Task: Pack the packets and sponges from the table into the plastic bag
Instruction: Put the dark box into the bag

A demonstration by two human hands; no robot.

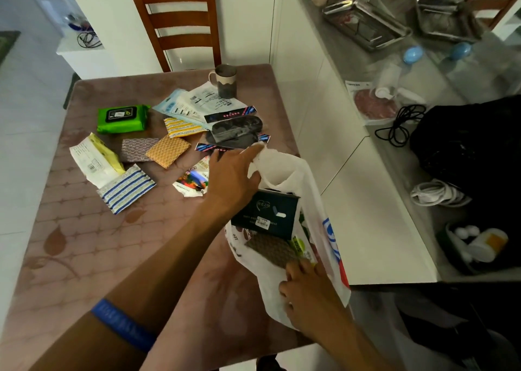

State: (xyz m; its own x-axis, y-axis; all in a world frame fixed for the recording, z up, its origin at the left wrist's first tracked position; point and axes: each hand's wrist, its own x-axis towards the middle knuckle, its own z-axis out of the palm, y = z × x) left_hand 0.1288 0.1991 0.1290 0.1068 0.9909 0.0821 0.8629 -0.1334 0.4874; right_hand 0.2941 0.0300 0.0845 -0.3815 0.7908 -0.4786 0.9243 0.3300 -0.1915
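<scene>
Both hands (pixel 234 179) gripping plastic bag (pixel 318 210) edges

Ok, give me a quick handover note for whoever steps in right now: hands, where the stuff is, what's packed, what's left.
Left hand grips the far handle of the plastic bag, holding its mouth open at the table's right edge.
Right hand grips the bag's near edge.
Packed: a dark blue packet, a brown sponge and at least one more packet under them.
Left on the table: green wipes pack, yellow-white packet, blue-striped sponge, purple sponge, orange sponge, yellow-striped sponge, colourful packet, black packet, white packets by the mug.
</scene>
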